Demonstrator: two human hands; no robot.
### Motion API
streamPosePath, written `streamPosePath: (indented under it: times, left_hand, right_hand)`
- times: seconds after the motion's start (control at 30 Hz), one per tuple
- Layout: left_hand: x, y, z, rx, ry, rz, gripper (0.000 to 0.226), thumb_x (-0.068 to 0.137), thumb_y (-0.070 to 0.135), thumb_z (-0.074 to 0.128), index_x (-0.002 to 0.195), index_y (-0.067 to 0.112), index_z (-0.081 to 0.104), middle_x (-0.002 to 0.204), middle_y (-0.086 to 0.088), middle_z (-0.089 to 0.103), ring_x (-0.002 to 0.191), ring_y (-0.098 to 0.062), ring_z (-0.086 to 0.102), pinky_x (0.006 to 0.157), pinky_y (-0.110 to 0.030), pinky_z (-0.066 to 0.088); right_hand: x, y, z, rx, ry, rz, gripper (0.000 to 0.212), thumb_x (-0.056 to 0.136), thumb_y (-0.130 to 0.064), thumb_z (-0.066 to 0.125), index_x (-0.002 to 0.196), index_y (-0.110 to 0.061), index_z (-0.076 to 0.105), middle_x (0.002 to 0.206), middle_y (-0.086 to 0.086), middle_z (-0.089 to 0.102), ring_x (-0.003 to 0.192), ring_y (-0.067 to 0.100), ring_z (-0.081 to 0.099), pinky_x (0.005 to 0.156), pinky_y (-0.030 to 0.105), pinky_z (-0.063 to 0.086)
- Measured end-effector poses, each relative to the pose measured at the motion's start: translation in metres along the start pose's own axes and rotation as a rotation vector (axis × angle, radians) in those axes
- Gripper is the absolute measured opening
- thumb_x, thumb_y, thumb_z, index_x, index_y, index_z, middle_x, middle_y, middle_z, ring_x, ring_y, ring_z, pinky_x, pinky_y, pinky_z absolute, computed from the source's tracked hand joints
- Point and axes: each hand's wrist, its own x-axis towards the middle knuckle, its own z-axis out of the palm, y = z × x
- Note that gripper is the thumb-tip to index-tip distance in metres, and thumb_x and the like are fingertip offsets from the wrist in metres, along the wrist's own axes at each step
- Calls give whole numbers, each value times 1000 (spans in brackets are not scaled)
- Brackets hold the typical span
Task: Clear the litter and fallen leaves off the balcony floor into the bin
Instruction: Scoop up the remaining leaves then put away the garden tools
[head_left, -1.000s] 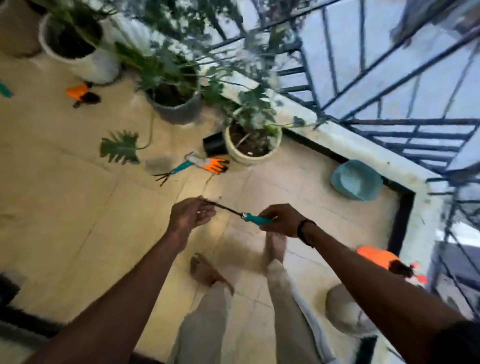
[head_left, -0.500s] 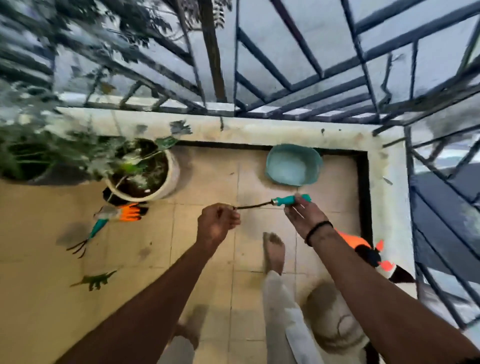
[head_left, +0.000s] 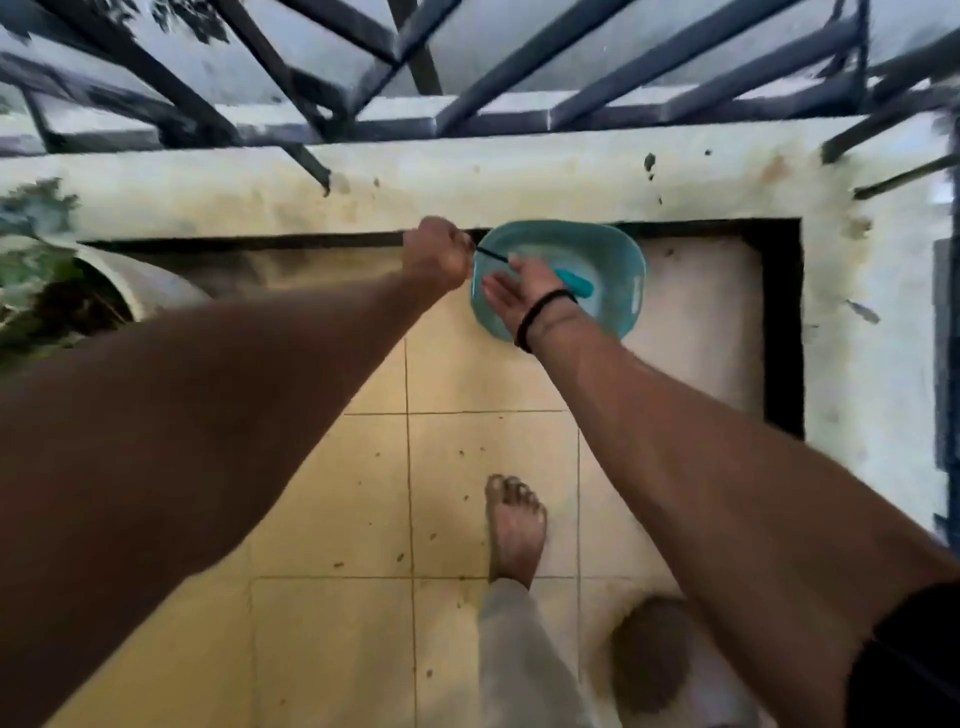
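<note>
Both hands had moved forward over the teal bin (head_left: 621, 260) in the floor's far right corner; left hand (head_left: 439, 254) pinched the tool's (head_left: 571, 280) dark tip, right hand (head_left: 530, 291) gripped its teal handle.

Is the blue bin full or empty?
Mostly empty: the teal bin's visible floor looks bare; both hands hide the rest.
</note>
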Motion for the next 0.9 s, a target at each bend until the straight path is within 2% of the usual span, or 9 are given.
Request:
streamPosePath:
  times: [0.07, 0.17, 0.3, 0.43, 0.53, 0.63, 0.7, 0.77, 0.9]
  left_hand:
    - [17, -4, 12, 10, 14, -66, 25, 97, 18, 54, 88, 4, 74, 89, -17, 75, 86, -34, 73, 80, -47, 63]
    - [19, -5, 21, 28, 35, -123, 20, 97, 20, 62, 96, 6, 75, 94, -14, 75, 89, -30, 74, 78, -41, 64]
    - [-15, 7, 17, 97, -16, -167, 24, 101, 25, 57, 104, 6, 72, 98, -8, 72, 83, -21, 68, 51, -31, 51]
    - [-68, 9, -17, -44, -97, -194, 26, 102, 21, 56, 110, 4, 73, 108, -16, 74, 97, -32, 72, 80, -40, 61]
    - [-119, -11, -63, -326, -159, -230, 20, 100, 20, 58, 100, 7, 73, 102, -20, 75, 87, -34, 74, 74, -40, 58]
    - [-176, -52, -109, -575, -189, -260, 15, 101, 18, 58, 93, 10, 69, 95, -20, 73, 72, -27, 66, 65, -33, 51]
    - [-216, -97, -140, -712, -186, -309, 12, 99, 22, 62, 94, 12, 68, 91, -17, 72, 65, -22, 63, 57, -26, 47]
    - [-255, -149, -175, -806, -156, -367, 16, 93, 31, 67, 96, 15, 69, 88, -13, 74, 63, -20, 64, 58, -25, 46]
    - [-331, -268, -235, -1034, -73, -526, 11, 98, 23, 64, 93, 15, 69, 82, -13, 72, 55, -17, 64, 50, -20, 43]
  right_hand:
    - [13, -2, 2, -71, -25, -5, 38, 103, -15, 51, 139, -4, 49, 126, 19, 65, 72, 20, 62, 64, 34, 62]
    - [17, -7, 2, -166, -70, 7, 34, 101, -14, 51, 134, -5, 56, 111, 9, 63, 85, 22, 64, 69, 34, 61]
    - [-4, -18, -5, -299, -53, -2, 29, 101, -17, 52, 128, -9, 56, 116, 8, 61, 99, 24, 64, 77, 39, 62]
    - [-54, -13, -4, -392, -84, 40, 25, 107, -18, 41, 124, -9, 57, 105, 4, 62, 94, 21, 63, 91, 37, 57]
    - [-105, 6, 14, -508, -82, 4, 23, 105, -15, 46, 121, -8, 61, 98, 5, 65, 88, 21, 63, 85, 35, 56]
    - [-149, 47, 40, -636, -71, -19, 30, 102, -17, 53, 128, -5, 62, 113, 10, 69, 89, 23, 65, 79, 37, 57]
    - [-179, 89, 63, -717, -76, 2, 23, 102, -19, 53, 119, -8, 64, 117, 10, 70, 89, 23, 67, 78, 37, 57]
    - [-212, 137, 92, -804, -85, 23, 20, 100, -20, 56, 114, -10, 66, 118, 11, 72, 89, 24, 69, 75, 37, 59]
    - [-272, 250, 154, -955, -117, 45, 12, 98, -13, 58, 101, -7, 68, 101, 15, 72, 85, 30, 67, 86, 45, 57]
